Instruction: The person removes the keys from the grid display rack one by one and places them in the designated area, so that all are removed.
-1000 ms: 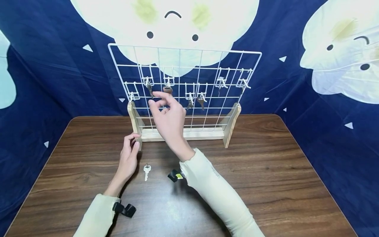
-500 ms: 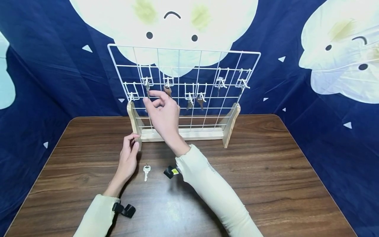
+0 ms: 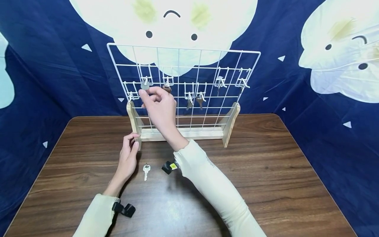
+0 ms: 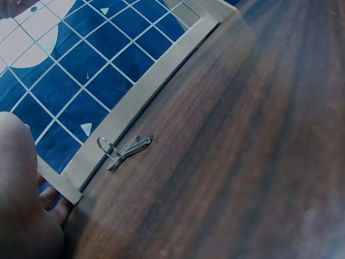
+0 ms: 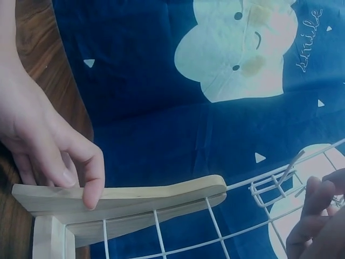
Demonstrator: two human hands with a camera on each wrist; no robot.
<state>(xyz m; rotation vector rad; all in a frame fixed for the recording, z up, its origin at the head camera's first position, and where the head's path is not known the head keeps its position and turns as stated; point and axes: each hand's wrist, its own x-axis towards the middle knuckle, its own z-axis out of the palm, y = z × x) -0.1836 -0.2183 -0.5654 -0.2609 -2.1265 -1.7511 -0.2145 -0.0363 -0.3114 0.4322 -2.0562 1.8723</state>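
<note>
Only from head, left wrist, loose key (image 3: 146, 171)

Room to pass right of rack (image 3: 232, 124), over table (image 3: 275, 168); hooks (image 3: 244, 81), hanging keys (image 3: 200, 102) crowd rack's front.

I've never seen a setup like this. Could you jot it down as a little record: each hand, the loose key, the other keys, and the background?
Left hand: holds the left wooden side of the rack
Right hand: pinches a hanging key near the rack's upper left
Loose key: lies on the wooden table, in front of the rack
Other keys: hang from the rack
Background: blue cloth with white clouds
</note>
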